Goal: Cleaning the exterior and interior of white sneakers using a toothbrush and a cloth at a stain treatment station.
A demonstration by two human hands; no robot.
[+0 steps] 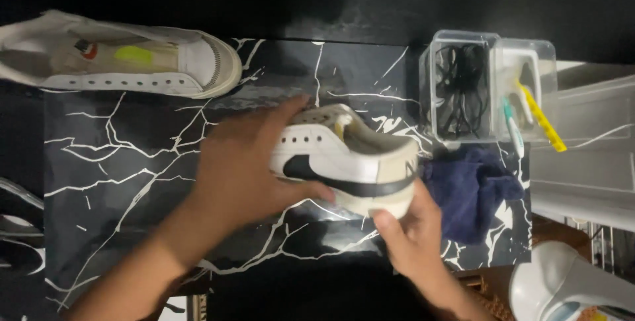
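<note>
Left hand (241,169) wrapped over the front and side of the white shoe (347,159), right hand (413,231) cupped under its heel, both gripping it just above the middle of the black marbled tabletop (132,162). Probably light and a bit bendy on top, stiff and maybe slippery at the sole, so best held at heel and toe like this. Around it: a dark blue cloth (473,192) just right of the heel, two clear boxes (489,86) with black laces and brushes behind that, and another white shoe (119,56) far left, well apart.
</note>
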